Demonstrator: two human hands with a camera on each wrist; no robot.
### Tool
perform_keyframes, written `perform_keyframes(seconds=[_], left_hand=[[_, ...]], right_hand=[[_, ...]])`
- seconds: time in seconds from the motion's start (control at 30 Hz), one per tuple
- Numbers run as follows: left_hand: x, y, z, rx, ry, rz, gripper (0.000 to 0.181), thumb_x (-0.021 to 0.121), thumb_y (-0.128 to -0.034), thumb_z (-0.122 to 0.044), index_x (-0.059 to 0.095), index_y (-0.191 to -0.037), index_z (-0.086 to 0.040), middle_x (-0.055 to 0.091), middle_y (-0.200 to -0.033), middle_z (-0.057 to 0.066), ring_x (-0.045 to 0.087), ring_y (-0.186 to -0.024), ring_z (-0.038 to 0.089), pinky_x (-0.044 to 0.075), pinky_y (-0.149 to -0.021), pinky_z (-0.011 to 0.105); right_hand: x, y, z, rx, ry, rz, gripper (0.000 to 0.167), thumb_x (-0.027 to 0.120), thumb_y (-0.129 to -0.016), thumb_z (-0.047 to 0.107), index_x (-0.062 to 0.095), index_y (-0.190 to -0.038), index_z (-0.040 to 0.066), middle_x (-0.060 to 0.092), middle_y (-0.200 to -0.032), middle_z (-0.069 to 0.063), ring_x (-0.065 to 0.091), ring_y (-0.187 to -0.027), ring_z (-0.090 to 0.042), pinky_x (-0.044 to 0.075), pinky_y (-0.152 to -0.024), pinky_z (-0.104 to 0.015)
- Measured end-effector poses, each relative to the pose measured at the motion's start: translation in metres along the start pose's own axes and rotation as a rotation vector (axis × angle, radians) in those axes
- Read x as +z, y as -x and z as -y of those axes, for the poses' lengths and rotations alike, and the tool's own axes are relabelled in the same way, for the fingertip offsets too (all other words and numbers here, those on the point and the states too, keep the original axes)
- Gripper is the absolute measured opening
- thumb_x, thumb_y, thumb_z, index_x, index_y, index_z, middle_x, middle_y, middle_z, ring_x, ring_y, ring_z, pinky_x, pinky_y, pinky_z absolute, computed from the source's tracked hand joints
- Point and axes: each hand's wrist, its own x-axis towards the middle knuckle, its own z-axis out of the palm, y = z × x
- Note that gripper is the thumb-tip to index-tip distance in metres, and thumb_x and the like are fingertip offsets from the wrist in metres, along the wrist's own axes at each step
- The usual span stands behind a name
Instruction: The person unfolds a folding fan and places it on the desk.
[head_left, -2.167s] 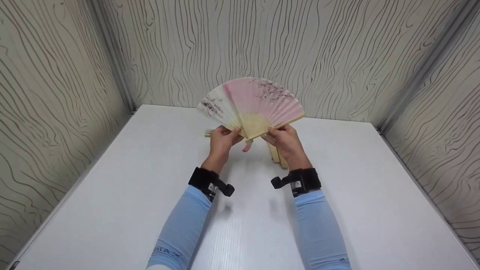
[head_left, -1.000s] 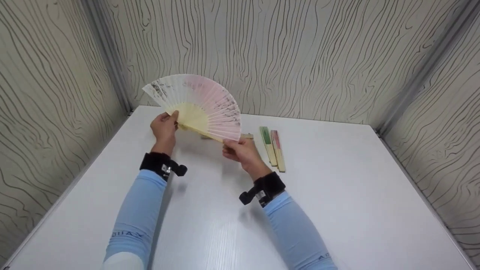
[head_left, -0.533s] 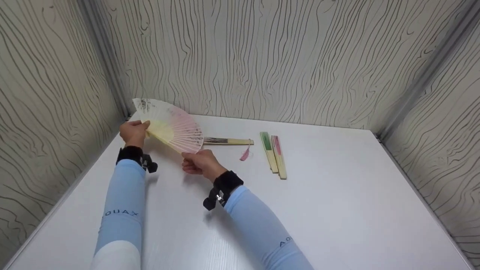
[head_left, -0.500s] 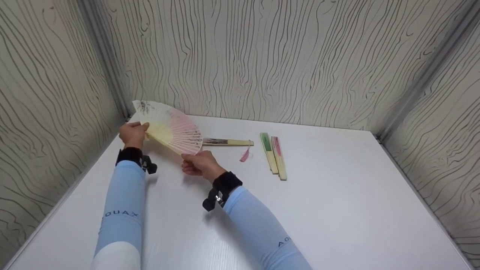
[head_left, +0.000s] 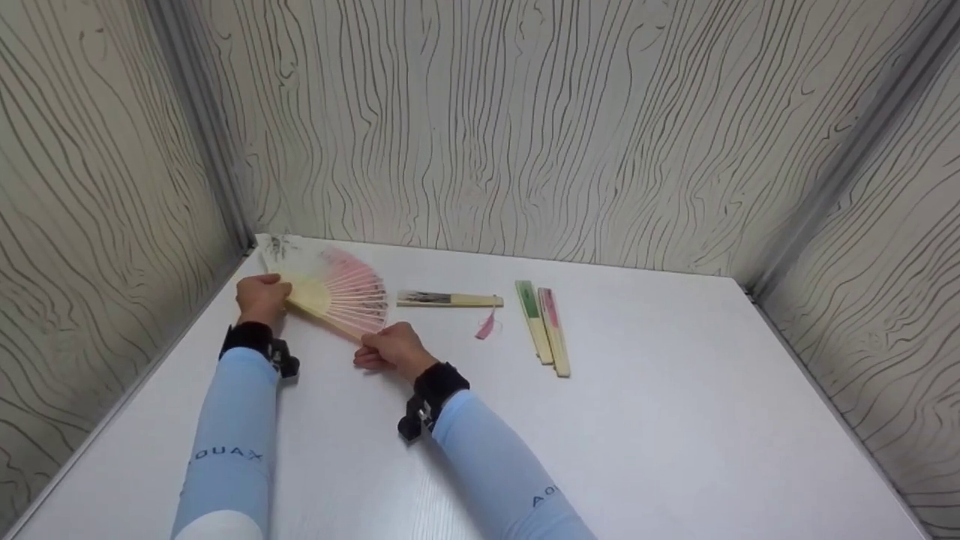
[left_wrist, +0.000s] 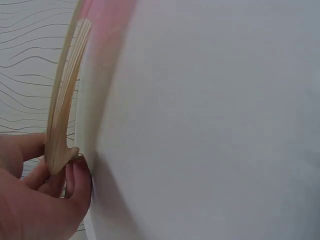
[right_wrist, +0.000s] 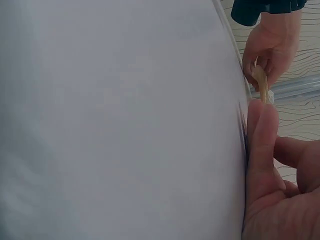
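Note:
A spread folding fan (head_left: 349, 281), white at its left and pink at its right, is at the table's back left corner. My left hand (head_left: 262, 298) pinches its pale wooden base. The right hand (head_left: 395, 349) pinches the outer end of its lower rib. In the left wrist view, the fan's ribs (left_wrist: 64, 100) stand between the thumb and fingers of my left hand (left_wrist: 47, 200). In the right wrist view, my right hand (right_wrist: 272, 185) is in front and the left hand (right_wrist: 275, 42) holds the wooden base (right_wrist: 261, 80) beyond it.
A folded fan (head_left: 450, 299) with a pink tassel (head_left: 486, 325) lies crosswise on the white table (head_left: 660, 420). To its right a folded green fan (head_left: 533, 322) and a folded pink fan (head_left: 555, 332) lie side by side. Patterned walls (head_left: 480, 135) stand behind and at both sides.
Both hands have carried the spread fan left and then lower, toward the table's back left corner. The folded fans, partly covered before, show fully. The camera view has tilted slightly.

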Motion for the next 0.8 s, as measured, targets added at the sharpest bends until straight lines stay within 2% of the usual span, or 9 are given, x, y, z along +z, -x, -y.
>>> perform_keyframes(seconds=[0.1, 0.17, 0.3, 0.43, 0.57, 0.63, 0.8], left_hand=[[0.003, 0.002, 0.0, 0.034, -0.001, 0.062, 0.065, 0.063, -0.1048, -0.01, 0.039, -0.165, 0.002, 0.037, -0.174, 0.025, 0.036, -0.164, 0.038, 0.04, -0.134, 0.043], [0.006, 0.003, -0.002, 0.06, -0.035, 0.078, 0.069, 0.065, -0.1042, -0.01, 0.036, -0.165, 0.005, 0.034, -0.175, 0.027, 0.032, -0.166, 0.041, 0.037, -0.135, 0.045], [0.012, 0.007, -0.005, 0.108, -0.156, 0.024, 0.069, 0.068, -0.1022, -0.01, 0.038, -0.162, 0.009, 0.04, -0.17, 0.03, 0.036, -0.162, 0.046, 0.035, -0.135, 0.052], [0.018, 0.007, -0.005, 0.13, -0.283, -0.022, 0.065, 0.066, -0.1021, -0.012, 0.044, -0.159, 0.011, 0.048, -0.164, 0.033, 0.044, -0.153, 0.053, 0.037, -0.132, 0.061], [0.022, 0.004, -0.002, 0.152, -0.371, -0.024, 0.06, 0.064, -0.102, -0.012, 0.048, -0.154, 0.014, 0.052, -0.159, 0.036, 0.047, -0.145, 0.055, 0.037, -0.126, 0.065], [0.022, 0.004, -0.002, 0.164, -0.399, -0.018, 0.06, 0.063, -0.1025, -0.012, 0.048, -0.153, 0.015, 0.052, -0.159, 0.037, 0.047, -0.144, 0.056, 0.036, -0.126, 0.065], [0.02, 0.011, -0.006, 0.183, -0.452, 0.013, 0.057, 0.061, -0.1051, -0.015, 0.049, -0.153, 0.015, 0.051, -0.158, 0.038, 0.045, -0.143, 0.058, 0.035, -0.123, 0.066]], right_hand=[[0.002, 0.001, 0.003, 0.015, 0.015, -0.041, 0.022, 0.071, -0.105, 0.011, 0.078, -0.098, -0.008, 0.083, -0.1, -0.024, 0.081, -0.067, -0.015, 0.067, -0.065, -0.024], [0.003, 0.002, 0.006, 0.027, 0.021, -0.069, 0.023, 0.073, -0.104, 0.012, 0.079, -0.094, -0.008, 0.083, -0.098, -0.023, 0.078, -0.061, -0.012, 0.066, -0.061, -0.023], [0.009, 0.006, 0.011, 0.036, 0.025, -0.11, 0.023, 0.077, -0.101, 0.013, 0.078, -0.089, -0.007, 0.083, -0.092, -0.023, 0.074, -0.055, -0.013, 0.066, -0.058, -0.024], [0.013, 0.011, 0.012, 0.038, 0.052, -0.148, 0.024, 0.08, -0.098, 0.014, 0.078, -0.086, -0.006, 0.083, -0.086, -0.021, 0.075, -0.055, -0.015, 0.066, -0.056, -0.026], [0.014, 0.012, 0.01, 0.043, 0.094, -0.149, 0.024, 0.082, -0.097, 0.017, 0.08, -0.089, -0.006, 0.083, -0.084, -0.02, 0.072, -0.052, -0.013, 0.065, -0.054, -0.026], [0.014, 0.007, 0.007, 0.056, 0.118, -0.145, 0.023, 0.084, -0.096, 0.018, 0.08, -0.087, -0.003, 0.082, -0.076, -0.016, 0.071, -0.05, -0.013, 0.063, -0.051, -0.025], [0.014, 0.0, 0.003, 0.065, 0.155, -0.135, 0.022, 0.086, -0.094, 0.016, 0.077, -0.078, 0.003, 0.072, -0.06, -0.004, 0.068, -0.047, -0.011, 0.059, -0.045, -0.022]])
